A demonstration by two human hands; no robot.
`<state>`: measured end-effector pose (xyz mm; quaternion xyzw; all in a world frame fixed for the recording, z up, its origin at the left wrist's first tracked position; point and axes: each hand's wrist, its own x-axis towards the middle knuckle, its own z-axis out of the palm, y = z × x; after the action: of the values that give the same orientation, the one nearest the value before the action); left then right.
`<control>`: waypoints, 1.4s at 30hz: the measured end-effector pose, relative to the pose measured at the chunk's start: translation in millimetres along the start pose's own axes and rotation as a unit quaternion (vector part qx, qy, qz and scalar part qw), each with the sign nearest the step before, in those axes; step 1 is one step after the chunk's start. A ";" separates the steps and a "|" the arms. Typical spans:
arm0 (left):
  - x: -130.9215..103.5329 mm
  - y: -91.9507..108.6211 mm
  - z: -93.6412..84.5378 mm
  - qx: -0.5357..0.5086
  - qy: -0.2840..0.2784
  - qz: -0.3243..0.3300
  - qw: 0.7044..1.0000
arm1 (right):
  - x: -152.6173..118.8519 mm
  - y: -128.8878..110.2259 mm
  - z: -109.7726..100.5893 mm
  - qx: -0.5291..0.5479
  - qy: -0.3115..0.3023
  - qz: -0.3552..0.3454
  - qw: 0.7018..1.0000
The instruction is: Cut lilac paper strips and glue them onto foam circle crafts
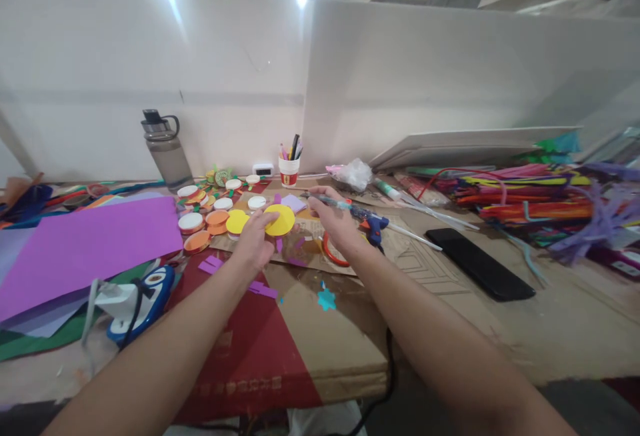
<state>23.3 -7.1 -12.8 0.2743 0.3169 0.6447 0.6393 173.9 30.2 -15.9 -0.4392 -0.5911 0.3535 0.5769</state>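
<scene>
My left hand (pixel 255 239) holds a yellow paper disc (pixel 281 220) by its lower left edge, lifted just above the cardboard (pixel 320 329). My right hand (pixel 334 219) grips a glue stick (pixel 333 202) that lies across its fingers, pointing left toward the disc. A blue glue gun (pixel 375 226) sits just right of that hand. Orange-handled scissors (pixel 331 253) lie partly under my right wrist. Small purple paper scraps (pixel 213 264) are scattered below the disc.
Several round lids with orange and yellow discs (pixel 210 219) cluster left of my hands. A purple sheet (pixel 85 243) covers the left side, a blue-white iron (pixel 137 299) below it. A water bottle (pixel 166 153), pen cup (pixel 289 171), black phone (pixel 480 264) and pipe cleaners (pixel 540 206) stand around.
</scene>
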 end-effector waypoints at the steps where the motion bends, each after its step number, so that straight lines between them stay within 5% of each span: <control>1: 1.4 0.2 -1.8 -0.001 0.002 0.000 1.000 | 0.4 0.9 -1.3 -0.042 0.009 -0.033 0.999; 5: 7.8 1.9 -9.0 0.003 0.004 0.012 1.000 | -0.4 2.3 -7.5 -0.285 -0.019 -0.136 0.949; 9: 11.1 3.3 -11.9 -0.004 0.022 0.014 1.000 | -2.4 2.3 -9.9 -0.497 -0.088 -0.109 0.857; 14: 9.7 3.6 -11.0 -0.002 0.031 0.001 1.000 | -1.1 4.7 -6.5 -0.596 -0.137 -0.086 0.787; 18: 6.8 7.4 -8.4 -0.014 0.039 -0.008 0.999 | 1.8 8.6 -4.2 -0.616 -0.146 -0.071 0.771; 25: 1.4 13.1 0.5 -0.021 0.039 -0.031 0.999 | -0.6 19.7 -6.1 -0.604 -0.143 -0.067 0.781; 31: 0.2 12.5 1.5 -0.019 0.009 -0.034 0.999 | 4.2 17.6 -5.1 -0.545 -0.099 -0.063 0.830; 35: 0.2 8.1 -0.6 -0.020 0.008 -0.022 1.000 | -0.3 -5.4 -7.0 -0.277 0.036 -0.179 0.943; 37: -0.5 5.6 -0.5 -0.014 0.017 -0.019 1.000 | -7.6 -19.6 -7.8 -0.130 0.100 -0.249 0.955; 39: -1.5 3.3 0.3 -0.010 0.017 -0.016 1.000 | -14.1 -29.0 -6.1 -0.067 0.100 -0.269 0.956; 42: -2.6 0.9 1.8 -0.019 -0.007 -0.011 1.000 | -17.0 -28.1 1.4 -0.059 0.040 -0.196 0.978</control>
<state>24.1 -9.6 -10.8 0.2631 0.3026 0.6416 0.6539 168.5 4.3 3.6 -0.3614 -0.6618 0.1801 0.6317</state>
